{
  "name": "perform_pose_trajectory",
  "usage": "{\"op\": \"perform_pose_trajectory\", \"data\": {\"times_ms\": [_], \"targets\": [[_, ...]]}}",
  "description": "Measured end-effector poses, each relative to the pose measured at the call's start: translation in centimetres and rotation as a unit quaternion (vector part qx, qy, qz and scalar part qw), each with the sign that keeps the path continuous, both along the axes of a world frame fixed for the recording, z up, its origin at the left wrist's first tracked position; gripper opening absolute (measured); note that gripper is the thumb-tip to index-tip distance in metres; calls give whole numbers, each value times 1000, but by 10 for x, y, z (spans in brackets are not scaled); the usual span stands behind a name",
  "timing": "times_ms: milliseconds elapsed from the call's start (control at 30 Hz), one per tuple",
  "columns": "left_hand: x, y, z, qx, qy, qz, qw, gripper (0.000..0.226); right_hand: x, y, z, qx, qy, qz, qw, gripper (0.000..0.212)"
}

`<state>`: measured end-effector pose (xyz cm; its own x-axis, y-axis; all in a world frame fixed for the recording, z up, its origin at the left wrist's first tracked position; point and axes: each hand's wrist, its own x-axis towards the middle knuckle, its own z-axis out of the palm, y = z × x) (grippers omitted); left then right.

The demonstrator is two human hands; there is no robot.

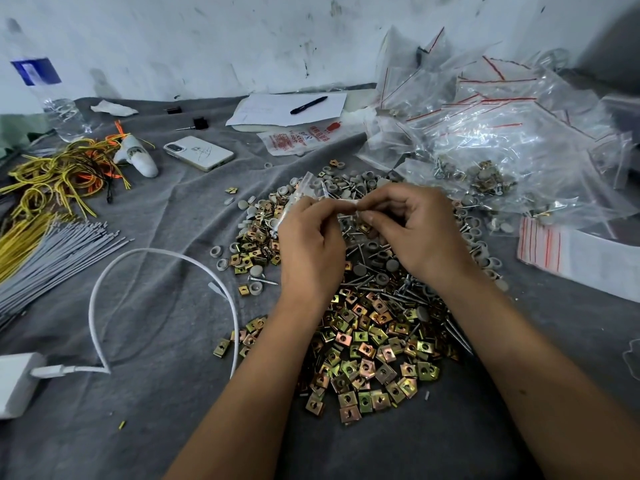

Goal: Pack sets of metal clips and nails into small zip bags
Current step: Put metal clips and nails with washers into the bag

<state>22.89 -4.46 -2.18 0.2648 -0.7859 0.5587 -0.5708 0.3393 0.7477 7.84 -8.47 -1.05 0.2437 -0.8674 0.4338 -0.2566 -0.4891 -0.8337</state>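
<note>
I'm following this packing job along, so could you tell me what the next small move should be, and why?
Probably run the fingertips along the small zip bag's mouth to seal it. Both the left hand and the right hand pinch it above the pile of clips, and it seems to hold parts already.

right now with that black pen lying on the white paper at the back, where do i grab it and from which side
Pinch the black pen at mid-barrel, coming straight down from above. It lies flat on the white paper, slanted with its right end farther back, so set your fingers across that slant. Nothing seems to crowd it, so both long sides look free.
</note>
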Motion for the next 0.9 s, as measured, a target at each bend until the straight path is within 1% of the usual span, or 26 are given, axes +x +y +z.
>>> {"op": "perform_pose_trajectory", "data": {"times_ms": [67, 167, 233, 300, 400, 567, 700, 767, 833, 900], "targets": [[0, 1, 0, 11, 8, -15, 1000, 31, 1, -1, 0, -1, 7, -3, 1000, 18], [1, 1, 2, 32, 26, -45, 998, 31, 0, -2, 0, 6, -7, -4, 1000, 19], [1, 1, 3, 37, 22, -50, 998, 27, 0, -3, 0, 11, -15, -5, 1000, 20], [2, 1, 4, 43, 0, -52, 998, 21, -1, -4, -1, 23, -23, -1, 999, 22], [5, -2, 3, 54, -13, -53, 997, 19, -1, -5, -2, 35, -32, 5, 999, 24], [9, -3, 1, 61, 16, -73, 995, 9, -3, -6, -2, 75, -41, 36, 996, 23], [10, -4, 1, 79, 44, -89, 992, 14, -5, -6, -1, 110, -103, 52, 987, 20], [10, -4, 1, 86, 61, -95, 990, 12, -4, -5, -1, 128, -133, 61, 981, 20], [11, -4, 1, 88, 71, -92, 989, 8, -5, -5, -2, 142, -160, 43, 976, 22], [12, -4, 1, 90, 90, -80, 989, 6, -9, -7, -1, 133, -170, -4, 976, 22]]}}
